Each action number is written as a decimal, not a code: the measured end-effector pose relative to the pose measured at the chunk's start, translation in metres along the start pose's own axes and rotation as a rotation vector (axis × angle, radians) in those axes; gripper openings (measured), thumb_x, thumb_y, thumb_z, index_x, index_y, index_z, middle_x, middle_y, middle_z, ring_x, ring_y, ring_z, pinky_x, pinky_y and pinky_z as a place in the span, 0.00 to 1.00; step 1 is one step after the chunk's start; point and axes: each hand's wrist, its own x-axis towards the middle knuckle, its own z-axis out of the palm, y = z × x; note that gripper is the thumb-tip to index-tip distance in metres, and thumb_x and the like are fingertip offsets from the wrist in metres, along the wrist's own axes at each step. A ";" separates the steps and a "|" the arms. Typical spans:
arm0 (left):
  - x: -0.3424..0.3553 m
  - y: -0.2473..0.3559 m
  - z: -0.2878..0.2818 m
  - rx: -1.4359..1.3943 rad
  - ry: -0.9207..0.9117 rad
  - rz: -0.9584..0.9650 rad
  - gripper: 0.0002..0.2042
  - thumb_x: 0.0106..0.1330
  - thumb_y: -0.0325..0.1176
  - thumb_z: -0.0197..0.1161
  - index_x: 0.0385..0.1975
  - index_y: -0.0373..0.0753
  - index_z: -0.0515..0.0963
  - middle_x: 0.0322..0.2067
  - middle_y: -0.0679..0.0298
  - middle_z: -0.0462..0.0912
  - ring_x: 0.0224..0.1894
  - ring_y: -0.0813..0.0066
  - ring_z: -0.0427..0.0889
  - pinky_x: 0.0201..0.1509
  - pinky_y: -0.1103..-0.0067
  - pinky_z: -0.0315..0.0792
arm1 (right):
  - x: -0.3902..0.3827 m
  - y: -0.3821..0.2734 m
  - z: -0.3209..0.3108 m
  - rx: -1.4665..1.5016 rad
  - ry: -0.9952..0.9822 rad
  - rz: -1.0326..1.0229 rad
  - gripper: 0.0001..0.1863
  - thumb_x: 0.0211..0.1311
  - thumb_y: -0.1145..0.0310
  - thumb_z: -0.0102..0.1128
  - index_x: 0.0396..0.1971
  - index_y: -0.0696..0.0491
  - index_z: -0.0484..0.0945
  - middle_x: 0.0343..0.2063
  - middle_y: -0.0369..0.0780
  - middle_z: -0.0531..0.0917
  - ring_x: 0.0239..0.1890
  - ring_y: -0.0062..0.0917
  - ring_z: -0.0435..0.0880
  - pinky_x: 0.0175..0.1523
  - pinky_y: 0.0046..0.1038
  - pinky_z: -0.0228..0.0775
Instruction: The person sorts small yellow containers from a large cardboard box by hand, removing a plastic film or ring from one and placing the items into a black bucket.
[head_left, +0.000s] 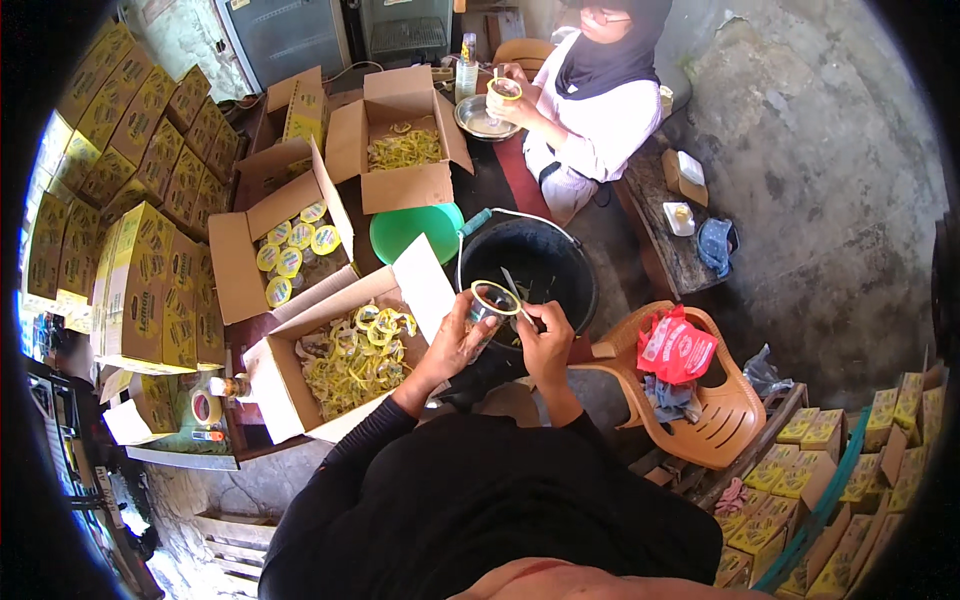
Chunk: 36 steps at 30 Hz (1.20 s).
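My left hand [457,338] is wrapped round a clear plastic cup [490,318] with a yellow rim, tilted so that its mouth faces up toward me. At the cup's right side, my right hand [546,340] pinches a thin knife [511,283], its pale blade slanting up past the rim. Most of the knife's handle is hidden by my fingers. Below both hands stands a black bucket [578,262] with a wire handle and a green grip. Close to my left forearm, an open carton [272,385] holds a heap of yellow-edged plastic rings and scraps [360,360].
Another carton [235,265] contains sealed cups with yellow lids; a third [405,188] has more yellow scraps. A green basin [405,232] lies between them. Across the table, a person [610,110] handles a similar cup. An orange chair [735,420] stands right. Stacked cartons [150,290] line the left.
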 end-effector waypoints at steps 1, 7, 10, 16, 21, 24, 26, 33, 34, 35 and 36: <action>-0.003 0.001 -0.004 -0.014 0.014 -0.013 0.24 0.69 0.34 0.63 0.60 0.31 0.63 0.47 0.51 0.81 0.49 0.62 0.80 0.56 0.70 0.72 | -0.002 -0.002 -0.001 0.010 0.002 0.000 0.08 0.52 0.81 0.67 0.33 0.60 0.80 0.27 0.42 0.78 0.25 0.29 0.79 0.30 0.29 0.69; -0.012 0.005 -0.030 0.153 0.101 0.063 0.36 0.62 0.34 0.71 0.66 0.33 0.57 0.42 0.54 0.78 0.40 0.68 0.80 0.45 0.73 0.75 | -0.011 -0.005 -0.007 0.028 -0.013 -0.040 0.07 0.54 0.80 0.67 0.33 0.60 0.80 0.26 0.41 0.78 0.24 0.25 0.78 0.30 0.26 0.67; -0.013 0.003 -0.035 -0.071 0.039 -0.013 0.40 0.63 0.34 0.70 0.70 0.36 0.51 0.41 0.56 0.75 0.35 0.74 0.79 0.37 0.78 0.75 | -0.018 -0.010 -0.008 0.023 -0.033 -0.031 0.06 0.55 0.79 0.67 0.33 0.60 0.80 0.26 0.40 0.78 0.25 0.22 0.77 0.30 0.25 0.66; -0.014 -0.002 -0.029 -0.403 0.093 -0.157 0.29 0.70 0.40 0.64 0.63 0.40 0.57 0.48 0.54 0.75 0.46 0.70 0.78 0.47 0.74 0.76 | -0.028 -0.018 -0.011 0.017 -0.042 -0.024 0.06 0.55 0.78 0.67 0.33 0.60 0.81 0.26 0.39 0.78 0.25 0.21 0.77 0.30 0.25 0.66; -0.002 -0.010 -0.030 -0.705 0.129 -0.515 0.25 0.75 0.56 0.43 0.59 0.42 0.61 0.43 0.55 0.77 0.41 0.70 0.80 0.36 0.78 0.78 | -0.021 -0.024 -0.014 0.042 -0.043 -0.025 0.06 0.55 0.79 0.67 0.33 0.60 0.80 0.27 0.39 0.79 0.25 0.20 0.77 0.30 0.24 0.66; 0.004 0.001 -0.024 -0.849 0.163 -0.557 0.28 0.76 0.58 0.33 0.52 0.38 0.68 0.42 0.56 0.78 0.35 0.70 0.80 0.31 0.78 0.79 | -0.011 -0.022 -0.021 0.061 -0.078 -0.054 0.06 0.56 0.80 0.67 0.34 0.61 0.80 0.27 0.38 0.78 0.26 0.18 0.76 0.31 0.23 0.66; 0.005 -0.001 -0.017 -0.903 0.138 -0.487 0.25 0.77 0.55 0.36 0.55 0.40 0.64 0.44 0.56 0.77 0.41 0.66 0.80 0.40 0.70 0.80 | -0.006 -0.016 -0.023 0.119 -0.106 -0.040 0.06 0.57 0.81 0.66 0.34 0.61 0.80 0.28 0.38 0.78 0.27 0.18 0.76 0.32 0.22 0.67; -0.001 0.002 0.023 -0.907 0.139 -0.382 0.18 0.79 0.43 0.46 0.60 0.39 0.63 0.47 0.56 0.77 0.45 0.64 0.83 0.53 0.65 0.76 | 0.002 0.018 -0.040 0.141 -0.144 -0.022 0.05 0.58 0.79 0.66 0.33 0.61 0.79 0.27 0.39 0.78 0.28 0.21 0.76 0.35 0.24 0.68; 0.001 0.004 0.030 -0.914 0.120 -0.351 0.18 0.79 0.43 0.47 0.59 0.39 0.64 0.47 0.58 0.78 0.46 0.65 0.83 0.54 0.67 0.76 | 0.007 0.023 -0.044 0.165 -0.138 0.001 0.05 0.58 0.79 0.66 0.33 0.61 0.79 0.27 0.39 0.78 0.28 0.21 0.76 0.34 0.24 0.68; 0.004 0.001 0.035 -0.838 0.139 -0.352 0.17 0.78 0.43 0.48 0.58 0.40 0.65 0.47 0.59 0.77 0.46 0.67 0.83 0.54 0.68 0.76 | 0.011 0.028 -0.051 0.138 -0.141 -0.037 0.05 0.58 0.79 0.66 0.34 0.60 0.80 0.26 0.39 0.78 0.28 0.21 0.76 0.34 0.24 0.67; 0.005 -0.006 0.040 -0.762 0.156 -0.353 0.16 0.78 0.42 0.49 0.57 0.40 0.67 0.48 0.60 0.77 0.46 0.68 0.82 0.54 0.69 0.76 | 0.017 0.032 -0.056 0.116 -0.180 -0.052 0.05 0.58 0.79 0.66 0.34 0.60 0.80 0.26 0.39 0.77 0.28 0.21 0.76 0.34 0.24 0.67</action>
